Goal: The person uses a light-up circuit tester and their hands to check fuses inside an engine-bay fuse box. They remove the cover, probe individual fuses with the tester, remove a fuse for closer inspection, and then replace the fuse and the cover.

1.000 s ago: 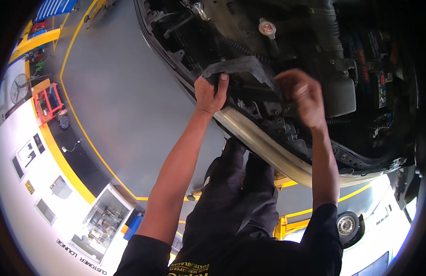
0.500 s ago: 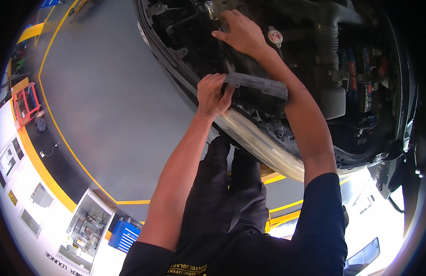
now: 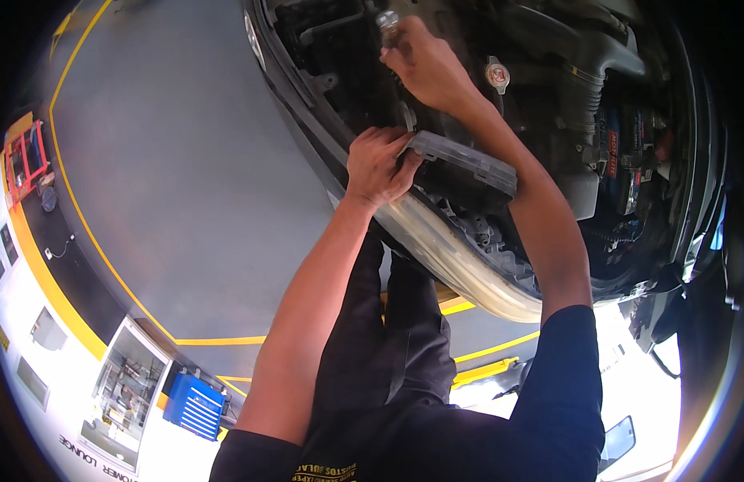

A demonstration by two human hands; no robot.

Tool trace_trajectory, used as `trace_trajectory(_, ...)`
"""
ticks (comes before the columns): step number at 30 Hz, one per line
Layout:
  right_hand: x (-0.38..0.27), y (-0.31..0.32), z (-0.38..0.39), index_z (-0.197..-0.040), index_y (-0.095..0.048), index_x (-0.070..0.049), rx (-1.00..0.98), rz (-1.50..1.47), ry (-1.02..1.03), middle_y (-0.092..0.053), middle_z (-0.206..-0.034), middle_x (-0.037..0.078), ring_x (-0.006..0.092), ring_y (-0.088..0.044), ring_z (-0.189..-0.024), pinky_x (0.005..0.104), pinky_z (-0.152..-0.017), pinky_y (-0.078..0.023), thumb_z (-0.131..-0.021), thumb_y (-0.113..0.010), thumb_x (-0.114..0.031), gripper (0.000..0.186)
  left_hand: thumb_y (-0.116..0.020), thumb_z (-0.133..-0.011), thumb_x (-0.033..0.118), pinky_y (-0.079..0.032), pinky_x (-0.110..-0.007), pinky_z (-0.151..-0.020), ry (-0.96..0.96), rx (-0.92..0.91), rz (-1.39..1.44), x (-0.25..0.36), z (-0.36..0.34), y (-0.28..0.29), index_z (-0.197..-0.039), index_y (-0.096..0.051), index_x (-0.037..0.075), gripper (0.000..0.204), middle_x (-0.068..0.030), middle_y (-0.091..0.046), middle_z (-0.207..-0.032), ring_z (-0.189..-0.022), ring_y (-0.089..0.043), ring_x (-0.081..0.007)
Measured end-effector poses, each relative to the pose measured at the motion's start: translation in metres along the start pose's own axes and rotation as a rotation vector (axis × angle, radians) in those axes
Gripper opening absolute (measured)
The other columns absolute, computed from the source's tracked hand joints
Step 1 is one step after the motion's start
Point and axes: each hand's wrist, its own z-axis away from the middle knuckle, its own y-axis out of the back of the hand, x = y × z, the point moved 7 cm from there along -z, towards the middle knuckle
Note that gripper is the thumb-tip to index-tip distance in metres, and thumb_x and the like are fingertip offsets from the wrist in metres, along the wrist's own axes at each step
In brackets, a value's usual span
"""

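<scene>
My right hand reaches over the car's open engine bay. Its fingers are closed round the lower end of a small clear glass bulb, slightly blurred. Closer to me, my left hand grips the left end of a dark rectangular plastic cover with a grey ribbed edge. The cover is tilted over the front of the bay, and its right end meets or passes close to my right forearm. What lies under the cover is hidden.
Along the near side of the bay runs a pale, hazy headlight. A radiator cap sits right of my right hand. Farther right are a ribbed air hose and a battery. A blue tool cabinet stands at lower left.
My right hand's fingers have closed in on the bulb, having been more spread beside it. The whole view has shifted a little, and the cover slants down more toward its right end.
</scene>
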Motion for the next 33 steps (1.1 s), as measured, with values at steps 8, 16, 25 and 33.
trace_trajectory(8,0.021,0.010,0.041,-0.113,-0.068,-0.007,0.193,-0.182,-0.134,-0.079,-0.102,0.008,0.0279,-0.077,-0.096,0.0332,-0.080,-0.056,-0.106,-0.060,-0.017,0.015,-0.072,-0.092,0.027,-0.055,-0.041,-0.074,0.076,0.073,-0.005,0.013,-0.013,0.009,-0.102,-0.069,0.011,0.019,-0.0072,-0.071,-0.094,-0.082,-0.069,-0.0317)
trace_trajectory(16,0.040,0.015,0.048,-0.108,-0.069,-0.009,0.385,-0.337,-0.065,-0.078,-0.096,0.005,0.0184,-0.072,-0.083,0.0298,-0.076,-0.054,-0.107,-0.060,-0.017,0.012,-0.065,-0.097,0.030,-0.054,-0.043,-0.071,0.089,0.010,0.019,0.014,-0.013,0.006,-0.103,-0.069,0.014,0.018,-0.0072,-0.071,-0.090,-0.081,-0.070,-0.0313)
trace_trajectory(25,0.047,0.019,0.063,-0.113,-0.070,-0.009,0.407,-0.216,-0.069,-0.078,-0.096,0.007,0.0190,-0.073,-0.083,0.0317,-0.075,-0.054,-0.105,-0.063,-0.016,0.012,-0.053,-0.100,0.029,-0.055,-0.039,-0.076,0.192,-0.037,0.228,0.000,-0.014,0.006,-0.112,-0.072,0.010,0.029,-0.0102,-0.073,-0.095,-0.086,-0.071,-0.0293)
trace_trajectory(33,0.049,0.006,0.059,-0.115,-0.069,-0.003,0.275,-0.499,-0.060,-0.080,-0.099,0.003,0.0086,-0.072,-0.094,0.0264,-0.084,-0.056,-0.103,-0.066,-0.013,0.015,-0.069,-0.093,0.016,-0.056,-0.045,-0.091,0.223,0.176,-0.097,-0.054,-0.047,0.007,-0.120,-0.072,0.007,0.029,-0.0174,-0.075,-0.097,-0.095,-0.071,-0.0393)
